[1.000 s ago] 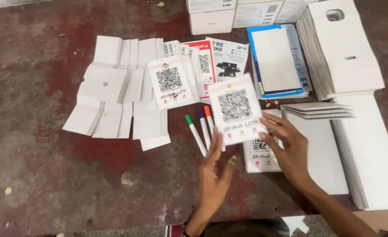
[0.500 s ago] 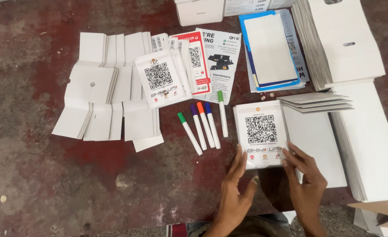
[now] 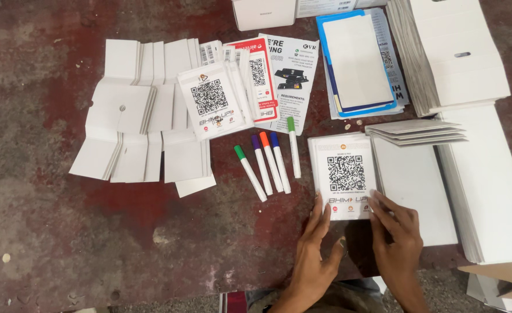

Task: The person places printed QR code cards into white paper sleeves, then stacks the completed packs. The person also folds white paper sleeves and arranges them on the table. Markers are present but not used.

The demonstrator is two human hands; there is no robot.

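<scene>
Both hands lie flat and open on the near edge of a white code card stack (image 3: 344, 177), gripping nothing: the left hand (image 3: 315, 250) has its fingertips on the stack's near-left corner, the right hand (image 3: 399, 240) has its fingers on the near-right corner. The stack sits near centre on the worn red floor (image 3: 94, 243). Its left edge stands just beside a row of five markers (image 3: 269, 163) with green, purple, orange, blue and green caps; its right edge meets a flat white sheet (image 3: 412, 185), and its far-right corner lies just beside a fanned pile of thin white boards (image 3: 418, 132). A tall stack of white boards (image 3: 487, 185) crowds the right side. Far left lie folded white cards (image 3: 134, 110) with a second code card pile (image 3: 212, 104). Open floor remains at near left.
</scene>
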